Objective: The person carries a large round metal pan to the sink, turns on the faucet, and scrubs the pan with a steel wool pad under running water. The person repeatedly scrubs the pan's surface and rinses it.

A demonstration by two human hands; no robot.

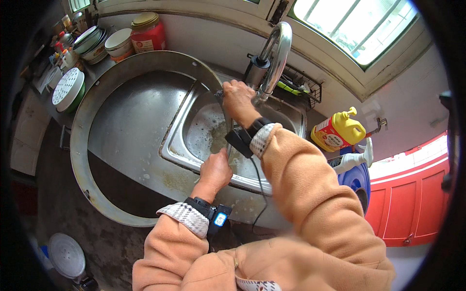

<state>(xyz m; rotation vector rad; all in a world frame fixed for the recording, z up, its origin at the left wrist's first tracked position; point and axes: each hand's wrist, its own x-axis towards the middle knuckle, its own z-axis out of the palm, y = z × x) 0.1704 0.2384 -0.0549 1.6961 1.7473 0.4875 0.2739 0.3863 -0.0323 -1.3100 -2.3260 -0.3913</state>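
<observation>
A large metal ring (81,145), like a steamer's hoop, lies tilted over the steel counter and reaches over the sink (204,123), which holds foamy water. My left hand (214,169) grips the ring's near part at the sink's front side. On the ring's far part is my right hand (238,100), with something dark, perhaps a scourer, under its fingertips. The curved chrome faucet (284,54) stands just behind my right hand. Both wrists wear black devices, and a cable hangs from the right one.
Stacked bowls (120,42), a red jar (147,34) and a white perforated tray (68,86) stand at the left. At the right are a yellow jug (338,131), a spray bottle (351,160) and a blue bucket (358,178). A wire rack (315,91) sits behind the sink.
</observation>
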